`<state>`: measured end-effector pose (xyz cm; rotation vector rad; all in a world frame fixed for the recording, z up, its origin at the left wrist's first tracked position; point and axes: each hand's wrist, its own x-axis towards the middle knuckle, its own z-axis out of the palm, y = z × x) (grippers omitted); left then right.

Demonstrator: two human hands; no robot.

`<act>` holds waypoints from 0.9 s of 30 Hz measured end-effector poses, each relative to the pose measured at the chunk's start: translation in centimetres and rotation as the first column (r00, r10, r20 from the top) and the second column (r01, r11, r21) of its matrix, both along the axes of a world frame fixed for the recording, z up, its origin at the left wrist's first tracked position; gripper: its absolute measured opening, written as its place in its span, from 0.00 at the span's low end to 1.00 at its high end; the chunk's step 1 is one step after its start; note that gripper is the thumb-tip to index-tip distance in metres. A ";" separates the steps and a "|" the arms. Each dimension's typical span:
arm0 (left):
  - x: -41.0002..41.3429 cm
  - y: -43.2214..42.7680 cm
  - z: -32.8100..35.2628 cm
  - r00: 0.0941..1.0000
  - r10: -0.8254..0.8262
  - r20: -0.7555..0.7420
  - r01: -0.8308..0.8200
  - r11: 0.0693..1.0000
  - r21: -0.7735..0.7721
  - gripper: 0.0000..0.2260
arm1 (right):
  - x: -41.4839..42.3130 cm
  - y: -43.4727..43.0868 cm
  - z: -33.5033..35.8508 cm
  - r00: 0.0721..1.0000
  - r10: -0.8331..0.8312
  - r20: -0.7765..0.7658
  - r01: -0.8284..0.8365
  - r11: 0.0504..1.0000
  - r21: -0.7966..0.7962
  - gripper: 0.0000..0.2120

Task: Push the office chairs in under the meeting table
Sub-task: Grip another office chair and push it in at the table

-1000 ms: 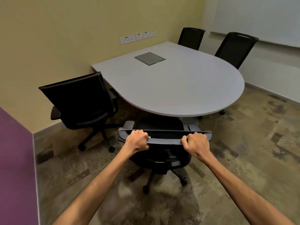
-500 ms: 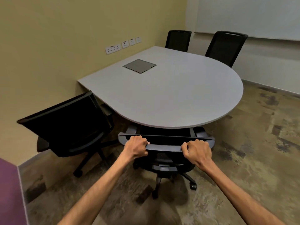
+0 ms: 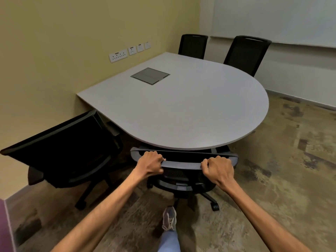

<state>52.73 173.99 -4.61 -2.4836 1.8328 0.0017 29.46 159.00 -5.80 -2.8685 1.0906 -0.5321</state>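
Observation:
A grey meeting table [image 3: 190, 110] with a rounded near end fills the middle of the head view. A black office chair [image 3: 181, 163] stands at that rounded end, its seat hidden under the tabletop and its backrest top just at the table's edge. My left hand [image 3: 150, 164] grips the left part of the backrest's top rail. My right hand [image 3: 218, 169] grips the right part. A second black chair [image 3: 69, 151] stands at the left, turned and out from the table. Two more black chairs [image 3: 192, 46] [image 3: 246, 53] are tucked in at the far side.
A yellow wall with sockets [image 3: 118, 55] runs along the table's left side. A metal cable hatch [image 3: 150, 76] is set in the tabletop. My shoe [image 3: 169, 218] is on the patterned carpet behind the chair's wheeled base. Open floor lies to the right.
The chair in my hands has rolled forward under the table's rounded end, and I have stepped closer with it. My grip on the backrest is unchanged.

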 end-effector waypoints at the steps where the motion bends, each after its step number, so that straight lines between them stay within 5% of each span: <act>1: 0.4 -0.1 -0.2 1.000 -0.010 -0.011 0.010 1.000 -0.005 0.14 | 0.1 0.0 -0.1 1.000 -0.007 -0.005 0.007 1.000 0.004 0.25; 15: 1.4 -1.8 -0.6 0.996 -0.086 0.017 0.086 0.996 0.011 0.11 | 0.5 -0.7 -1.0 0.994 -0.061 0.086 0.067 0.995 -0.069 0.23; 27: 0.7 -11.6 0.9 0.998 0.013 -0.063 -0.015 1.000 -0.022 0.09 | 1.5 -12.6 -0.7 0.998 -0.047 0.046 0.052 0.992 -0.117 0.25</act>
